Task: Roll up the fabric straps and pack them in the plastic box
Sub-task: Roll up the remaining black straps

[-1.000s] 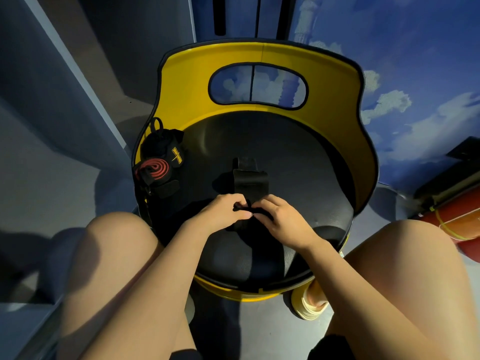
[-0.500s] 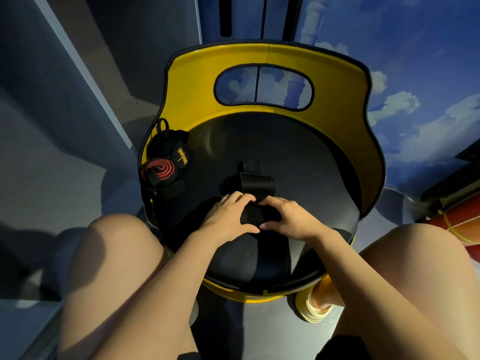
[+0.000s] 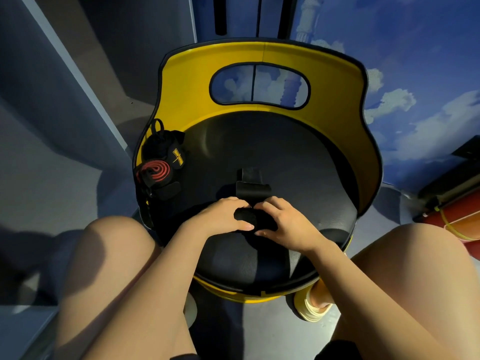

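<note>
Head view: left hand (image 3: 223,216) and right hand (image 3: 283,224) pinch the black strap (image 3: 250,203) mid-seat (image 3: 298,165), roll started near. Keep turns tight, edges aligned, rolling toward the far end.

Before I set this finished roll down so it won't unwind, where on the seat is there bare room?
The black seat is bare between the yellow backrest and the unrolled strap, and to its right. The left rim is crowded with rolled straps. Both hands fill the front middle.
</note>
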